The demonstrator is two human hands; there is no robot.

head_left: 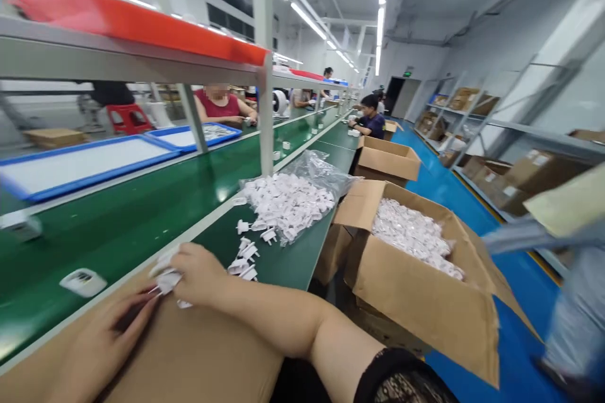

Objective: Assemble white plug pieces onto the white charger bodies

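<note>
My right hand (196,274) reaches across my body and closes around a small white plastic plug part (166,278) above a brown cardboard sheet (189,352) on the bench. My left hand (101,340) lies lower left on the cardboard, fingers pointing at the same part and touching it; it is blurred. A few loose white plug parts (246,252) lie just beyond my right hand. Behind them a heap of the same parts (288,201) spills from a clear plastic bag.
A green conveyor belt (118,227) runs on the left, carrying a white piece (84,281). Open cardboard boxes (416,277) with bagged white parts stand on the right by the blue floor. Blue-rimmed trays (80,164), a red tray overhead, seated workers further along.
</note>
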